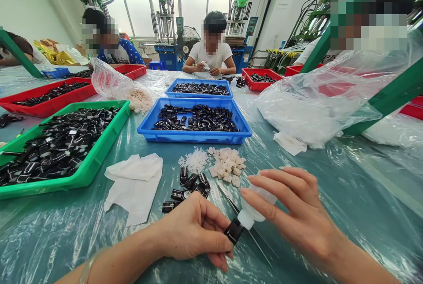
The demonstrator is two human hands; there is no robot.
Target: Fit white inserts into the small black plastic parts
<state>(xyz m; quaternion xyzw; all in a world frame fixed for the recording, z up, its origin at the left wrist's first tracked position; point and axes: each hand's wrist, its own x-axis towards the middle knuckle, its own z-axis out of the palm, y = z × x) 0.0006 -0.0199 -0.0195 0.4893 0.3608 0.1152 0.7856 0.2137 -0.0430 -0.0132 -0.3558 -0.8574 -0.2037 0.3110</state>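
Between the thumb and fingers of my left hand (201, 231) is a small black plastic part (234, 231). My right hand (294, 209) grips a translucent squeeze bottle (259, 202), tipped so its white cap meets or nearly meets the black part. Metal tweezers (261, 246) lie on the table beneath the bottle. Just beyond my left hand is a small heap of similar black parts (191, 182). Behind them sit a pile of small clear-white pieces (194, 160) and a pile of cream-coloured blocks (228, 165).
A white cloth (135, 182) lies at left, beside a green tray (109, 138) of black parts. Blue trays (194, 138) stand ahead, red trays (49, 107) further left. A large plastic bag (304, 108) rests at right near a green post (393, 90). Several people sit around the table.
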